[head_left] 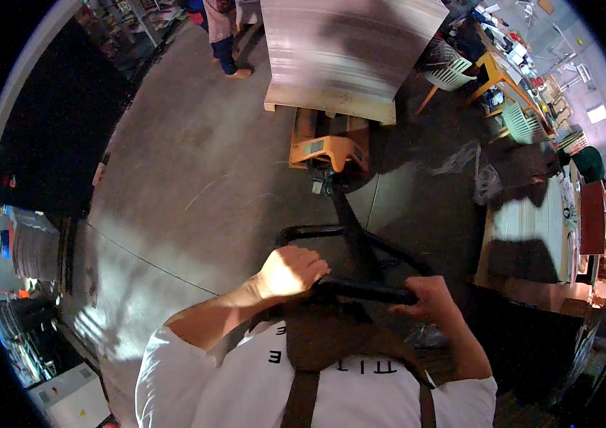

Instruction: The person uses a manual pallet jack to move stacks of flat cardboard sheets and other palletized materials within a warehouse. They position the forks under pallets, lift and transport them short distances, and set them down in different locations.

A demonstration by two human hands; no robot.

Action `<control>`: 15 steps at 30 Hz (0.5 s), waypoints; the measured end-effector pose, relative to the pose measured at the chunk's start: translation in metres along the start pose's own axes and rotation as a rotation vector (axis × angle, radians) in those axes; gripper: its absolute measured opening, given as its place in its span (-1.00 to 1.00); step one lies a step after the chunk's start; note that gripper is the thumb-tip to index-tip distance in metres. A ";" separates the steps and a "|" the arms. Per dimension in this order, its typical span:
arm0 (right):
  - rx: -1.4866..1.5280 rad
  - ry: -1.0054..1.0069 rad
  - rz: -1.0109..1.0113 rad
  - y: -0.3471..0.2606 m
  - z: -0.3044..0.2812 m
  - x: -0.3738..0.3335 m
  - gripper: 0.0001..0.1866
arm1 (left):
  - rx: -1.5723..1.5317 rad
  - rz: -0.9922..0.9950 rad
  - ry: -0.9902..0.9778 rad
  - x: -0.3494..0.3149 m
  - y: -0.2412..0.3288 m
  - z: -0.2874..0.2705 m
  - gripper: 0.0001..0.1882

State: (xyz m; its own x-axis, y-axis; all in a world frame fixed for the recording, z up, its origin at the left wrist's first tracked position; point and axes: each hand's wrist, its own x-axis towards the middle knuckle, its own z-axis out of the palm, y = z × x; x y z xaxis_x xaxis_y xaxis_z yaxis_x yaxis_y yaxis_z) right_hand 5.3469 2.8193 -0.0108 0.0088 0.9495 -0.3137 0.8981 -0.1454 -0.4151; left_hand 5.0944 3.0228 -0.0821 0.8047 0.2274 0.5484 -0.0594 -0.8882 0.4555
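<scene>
My left hand (292, 271) is closed round the left side of a black loop handle (363, 289). On the right side of the same loop, my right hand (428, 296) has its fingers wrapped round the bar. From the handle a dark shaft (349, 221) runs forward to an orange pallet jack (328, 151). The jack's forks reach under a wooden pallet (331, 103), their far ends hidden. A tall stack of flat pale sheets (346, 46) rests on that pallet.
A person (223, 36) stands at the far left of the stack. White plastic chairs (449, 68) and a cluttered table (506, 75) line the right. Another sheet stack (527, 228) sits at the near right. More stacked sheets (34, 250) and a white cabinet (71, 399) stand left.
</scene>
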 end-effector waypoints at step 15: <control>0.325 0.374 0.417 -0.029 0.111 -0.056 -0.61 | -0.314 -0.097 -0.803 -0.082 0.025 0.009 -0.75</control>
State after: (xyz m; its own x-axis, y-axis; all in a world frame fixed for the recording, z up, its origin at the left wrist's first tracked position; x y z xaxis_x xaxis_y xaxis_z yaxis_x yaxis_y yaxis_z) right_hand 5.2712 2.7395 -0.0759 0.5335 0.8191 -0.2107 0.6076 -0.5444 -0.5783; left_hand 5.0325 2.9778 -0.1221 0.9810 -0.1593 -0.1105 -0.0337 -0.7014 0.7120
